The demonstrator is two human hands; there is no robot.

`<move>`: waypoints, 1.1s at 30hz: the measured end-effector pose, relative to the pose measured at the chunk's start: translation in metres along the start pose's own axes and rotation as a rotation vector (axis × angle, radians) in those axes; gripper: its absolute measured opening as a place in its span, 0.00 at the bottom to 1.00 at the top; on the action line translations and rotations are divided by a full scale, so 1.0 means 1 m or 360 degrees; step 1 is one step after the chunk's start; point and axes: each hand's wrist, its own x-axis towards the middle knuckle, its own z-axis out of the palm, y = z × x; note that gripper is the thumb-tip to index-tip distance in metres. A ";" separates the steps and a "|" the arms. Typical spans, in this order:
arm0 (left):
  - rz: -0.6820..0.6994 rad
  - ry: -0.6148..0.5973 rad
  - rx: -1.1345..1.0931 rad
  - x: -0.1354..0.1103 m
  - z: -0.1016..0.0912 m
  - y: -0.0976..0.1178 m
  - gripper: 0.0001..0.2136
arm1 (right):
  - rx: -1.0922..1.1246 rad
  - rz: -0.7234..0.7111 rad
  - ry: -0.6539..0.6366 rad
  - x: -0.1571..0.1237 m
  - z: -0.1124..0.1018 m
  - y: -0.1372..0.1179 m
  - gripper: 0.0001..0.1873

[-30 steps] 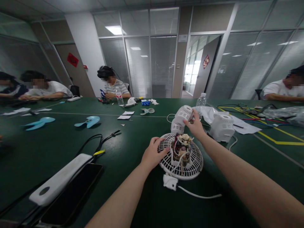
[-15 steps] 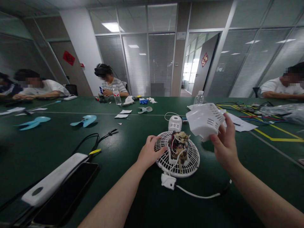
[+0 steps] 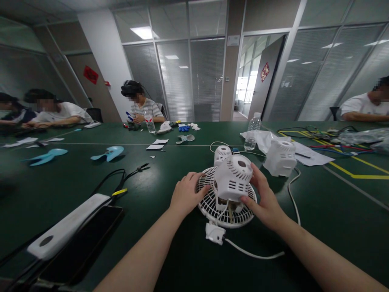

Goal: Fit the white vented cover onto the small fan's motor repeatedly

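A round white fan grille lies on the green table in front of me. My left hand grips its left rim, thumb on top. In my right hand is a white slotted motor cover, held by its right side over the motor in the middle of the grille. The cover hides most of the motor; whether it touches the housing beneath, I cannot tell. A small white plastic part with a cable sits at the grille's near edge. Behind the grille stands a smaller white vented housing.
Another white housing stands at the right beside a plastic bottle and paper. To the left are a white power strip, a phone and blue fan blades. Several people sit around the table.
My right hand has brought the motor cover left and down from beside the grille to over the motor, turning it. My left hand has stayed on the grille.
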 end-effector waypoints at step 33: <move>0.0495 -0.0157 -0.0437 -0.009 0.011 0.013 0.46 | -0.0131 -0.0072 -0.0138 0.001 0.001 0.002 0.48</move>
